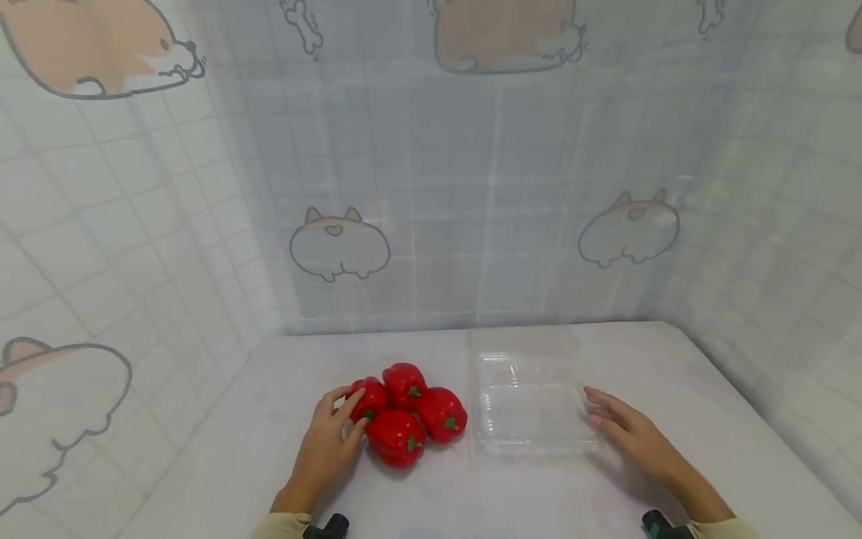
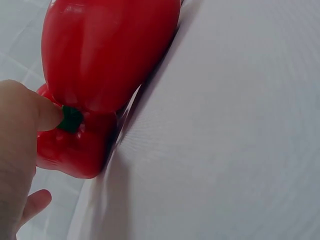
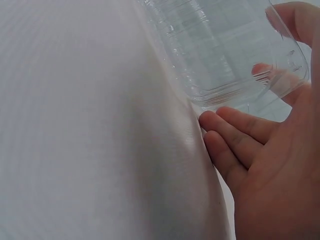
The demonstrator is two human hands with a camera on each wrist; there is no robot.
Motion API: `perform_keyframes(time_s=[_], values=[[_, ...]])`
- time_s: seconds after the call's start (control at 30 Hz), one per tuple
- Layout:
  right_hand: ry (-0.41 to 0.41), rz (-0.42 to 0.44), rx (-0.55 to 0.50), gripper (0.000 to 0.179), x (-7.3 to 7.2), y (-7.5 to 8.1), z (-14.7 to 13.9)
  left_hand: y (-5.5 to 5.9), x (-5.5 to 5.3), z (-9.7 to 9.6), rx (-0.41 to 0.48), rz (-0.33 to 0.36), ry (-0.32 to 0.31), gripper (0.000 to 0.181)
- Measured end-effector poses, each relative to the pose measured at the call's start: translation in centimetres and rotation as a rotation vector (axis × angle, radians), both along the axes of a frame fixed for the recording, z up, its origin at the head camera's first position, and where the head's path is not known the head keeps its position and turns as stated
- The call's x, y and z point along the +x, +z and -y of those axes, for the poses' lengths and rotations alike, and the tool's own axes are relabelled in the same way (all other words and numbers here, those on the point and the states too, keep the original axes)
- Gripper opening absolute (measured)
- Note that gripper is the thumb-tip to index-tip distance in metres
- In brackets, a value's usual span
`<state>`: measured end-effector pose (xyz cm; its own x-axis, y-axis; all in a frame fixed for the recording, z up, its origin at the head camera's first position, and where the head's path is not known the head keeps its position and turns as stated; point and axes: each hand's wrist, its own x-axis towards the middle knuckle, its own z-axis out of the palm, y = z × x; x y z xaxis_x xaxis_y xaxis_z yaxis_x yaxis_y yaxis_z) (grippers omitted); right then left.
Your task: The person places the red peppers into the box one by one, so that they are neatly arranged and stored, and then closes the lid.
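Note:
Several glossy red bell peppers with green stems sit in a tight cluster on the white table. My left hand is round the leftmost bell pepper, forefinger over its top and thumb low on the near side. In the left wrist view the thumb meets its green stem, close under a nearer bell pepper. Right of the cluster stands a clear plastic container. My right hand is at its right side with loosely extended fingers, two fingertips low near the table.
Two more bell peppers, a back one and a right one, complete the cluster. Tiled-pattern curtains with dog drawings surround the white table at the back and sides.

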<state>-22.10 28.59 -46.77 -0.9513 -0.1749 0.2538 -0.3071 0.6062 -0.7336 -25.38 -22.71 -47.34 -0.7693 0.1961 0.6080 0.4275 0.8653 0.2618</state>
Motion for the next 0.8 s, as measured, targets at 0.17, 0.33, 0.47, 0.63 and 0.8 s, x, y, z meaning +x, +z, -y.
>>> perform_keyframes(time_s=[0.17,0.33,0.47,0.63,0.8], values=[[0.008,0.005,0.007,0.051,0.1,-0.1,-0.1,-0.2,0.0,0.0,-0.014,-0.005,0.0,0.058],[0.019,-0.001,0.004,0.05,0.4,-0.2,-0.3,0.0,0.2,-0.2,-0.039,-0.001,0.011,0.057],[0.043,-0.015,-0.006,0.05,0.3,0.0,-0.3,0.3,0.1,-0.3,-0.018,0.018,0.014,0.056],[0.043,-0.016,-0.002,0.05,0.3,0.3,-0.3,0.5,-0.4,-0.3,0.038,0.083,0.013,0.051],[0.053,0.012,-0.007,0.051,0.4,0.5,-0.3,1.1,-0.7,-0.2,0.102,0.166,-0.02,0.046]])
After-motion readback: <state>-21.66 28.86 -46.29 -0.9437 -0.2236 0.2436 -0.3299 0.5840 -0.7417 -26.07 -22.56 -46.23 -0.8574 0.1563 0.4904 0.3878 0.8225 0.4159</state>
